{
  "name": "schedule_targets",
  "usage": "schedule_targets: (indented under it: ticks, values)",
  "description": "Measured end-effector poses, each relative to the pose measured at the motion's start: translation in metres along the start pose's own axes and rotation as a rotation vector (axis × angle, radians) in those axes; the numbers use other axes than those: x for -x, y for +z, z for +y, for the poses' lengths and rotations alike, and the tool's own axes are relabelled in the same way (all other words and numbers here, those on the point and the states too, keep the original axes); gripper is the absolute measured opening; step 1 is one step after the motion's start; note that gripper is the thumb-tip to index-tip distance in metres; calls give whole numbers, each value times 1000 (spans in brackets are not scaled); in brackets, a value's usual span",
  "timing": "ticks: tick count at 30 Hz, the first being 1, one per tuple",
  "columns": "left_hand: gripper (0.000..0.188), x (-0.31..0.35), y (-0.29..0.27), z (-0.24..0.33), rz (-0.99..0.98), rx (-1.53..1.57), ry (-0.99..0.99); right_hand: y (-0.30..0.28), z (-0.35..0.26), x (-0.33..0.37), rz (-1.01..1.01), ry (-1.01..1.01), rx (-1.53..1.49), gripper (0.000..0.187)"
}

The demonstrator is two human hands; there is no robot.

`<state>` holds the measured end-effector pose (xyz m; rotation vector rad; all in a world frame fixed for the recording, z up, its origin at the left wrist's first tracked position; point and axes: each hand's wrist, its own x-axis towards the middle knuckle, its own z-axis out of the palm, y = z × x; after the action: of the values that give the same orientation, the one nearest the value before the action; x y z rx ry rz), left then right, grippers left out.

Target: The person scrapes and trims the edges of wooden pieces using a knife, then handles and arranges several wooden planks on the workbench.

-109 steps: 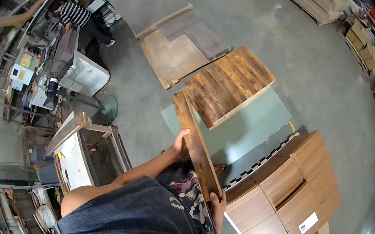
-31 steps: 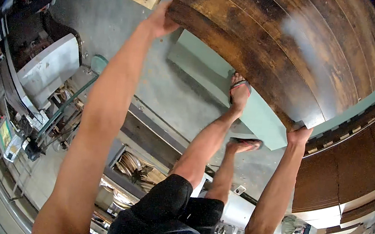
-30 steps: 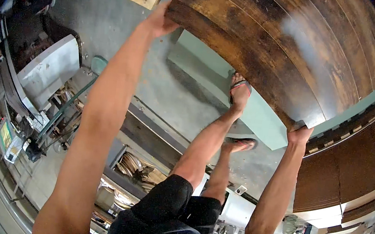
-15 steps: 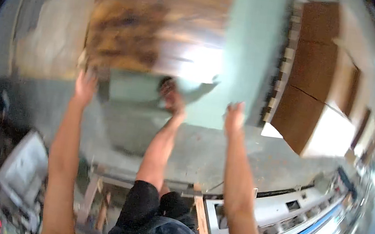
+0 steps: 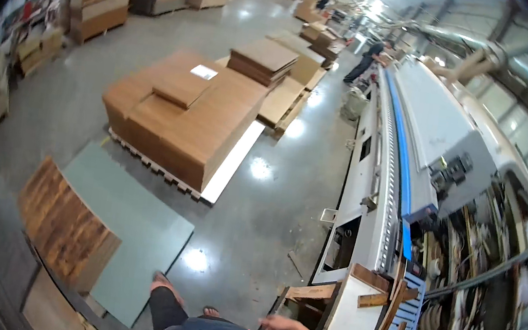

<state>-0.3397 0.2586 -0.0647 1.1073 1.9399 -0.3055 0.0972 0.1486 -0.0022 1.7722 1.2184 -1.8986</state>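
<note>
My right hand hangs near the lower edge, in front of my body, with its fingers loosely stretched and nothing seen in it. It is nearest to the wood-edged corner of a long machine. My left hand is out of the picture. To the lower left, a dark-streaked wood-grain panel lies over a pale green sheet. One of my feet is beside the green sheet's near right corner.
A large stack of brown boards sits on a pallet beyond the green sheet. More board stacks stand farther back. Along the right runs the machine's blue strip. Far off, a person in dark clothes leans toward the machine.
My view has swung up and to the right, away from the wood-grain panel, which now lies lower left. My left hand has left the picture; my right arm has dropped near my body.
</note>
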Motion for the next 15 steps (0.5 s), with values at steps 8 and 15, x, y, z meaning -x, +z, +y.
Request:
schedule_targets:
  ticks: [8, 15]
  values:
    - [34, 116, 106, -73, -185, 177, 321, 121, 112, 1, 411, -204, 103, 49]
    - [35, 80, 126, -290, -215, -152, 977, 130, 89, 102, 392, -270, 62, 42]
